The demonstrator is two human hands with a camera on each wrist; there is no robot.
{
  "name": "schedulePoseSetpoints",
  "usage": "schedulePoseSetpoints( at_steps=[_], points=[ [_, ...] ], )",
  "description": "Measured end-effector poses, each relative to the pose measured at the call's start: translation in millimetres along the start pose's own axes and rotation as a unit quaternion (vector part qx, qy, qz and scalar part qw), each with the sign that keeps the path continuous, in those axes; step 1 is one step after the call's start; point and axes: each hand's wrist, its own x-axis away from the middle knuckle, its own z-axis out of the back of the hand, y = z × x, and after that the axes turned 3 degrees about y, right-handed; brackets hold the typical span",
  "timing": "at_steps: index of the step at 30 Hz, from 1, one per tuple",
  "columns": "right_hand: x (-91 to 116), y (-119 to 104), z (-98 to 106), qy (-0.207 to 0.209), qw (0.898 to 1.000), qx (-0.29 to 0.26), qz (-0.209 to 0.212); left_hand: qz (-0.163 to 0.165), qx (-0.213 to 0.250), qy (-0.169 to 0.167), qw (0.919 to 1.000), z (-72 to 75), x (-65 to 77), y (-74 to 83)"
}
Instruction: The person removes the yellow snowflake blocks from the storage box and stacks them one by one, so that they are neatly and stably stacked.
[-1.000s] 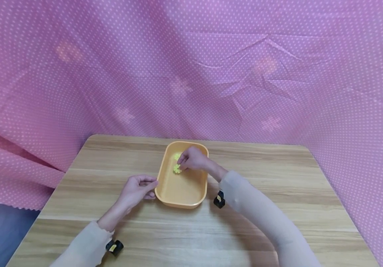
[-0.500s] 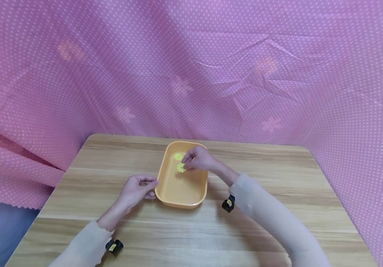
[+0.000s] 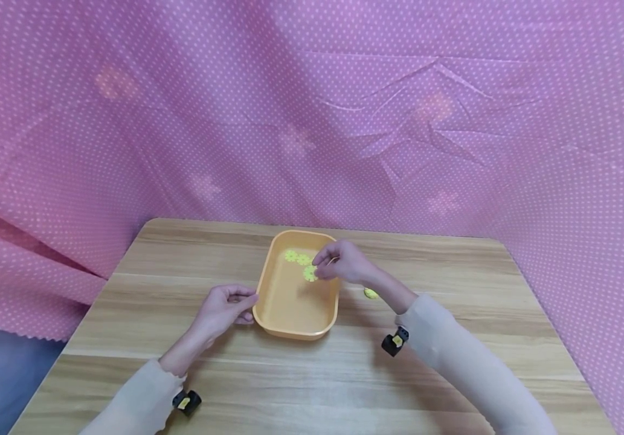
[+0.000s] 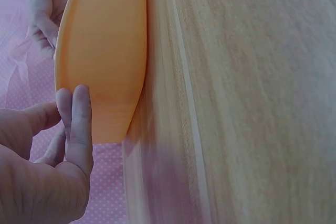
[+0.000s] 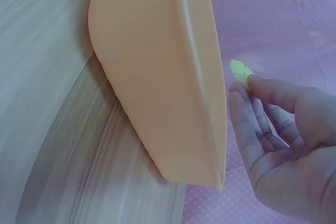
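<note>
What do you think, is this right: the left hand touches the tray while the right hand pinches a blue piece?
The right wrist view shows the piece is yellow, not blue. The left hand touches the tray while the right hand pinches the piece.

The tray (image 3: 290, 308) is coloured a plain light orange, while the held disc (image 3: 310, 273) and the discs (image 3: 291, 256) inside are tinted pale yellow-green, and the small piece (image 3: 370, 293) is coloured yellow. The table (image 3: 268, 386) is grained in light brown, streaked with darker bands, and the curtain (image 3: 312, 90) is coloured pink to violet, covered with white dots and printed with flowers (image 3: 115, 83) in pale orange and pink. The sleeves (image 3: 143, 393) are seen in off-white, the cameras (image 3: 186, 402) in black marked with yellow.
</note>
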Motion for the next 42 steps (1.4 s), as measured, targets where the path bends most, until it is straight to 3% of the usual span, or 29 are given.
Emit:
schedulePoseSetpoints(
  at_steps=[12, 32, 42],
  points=[
    [25.5, 8.9, 31.1, 0.02, 0.999, -0.047, -0.018, 0.002, -0.004, -0.001, 1.0, 0.3, -0.3, 0.7],
    [56.4, 46.0, 75.5, 0.061, 0.996, -0.044, -0.041, 0.005, 0.002, 0.0, 1.0, 1.0, -1.3, 3.7],
    [61.8, 72.8, 84.2, 0.075, 0.995, -0.046, -0.053, 0.01, -0.001, 0.003, 0.9999, 0.4, -1.7, 3.1]
  ],
)
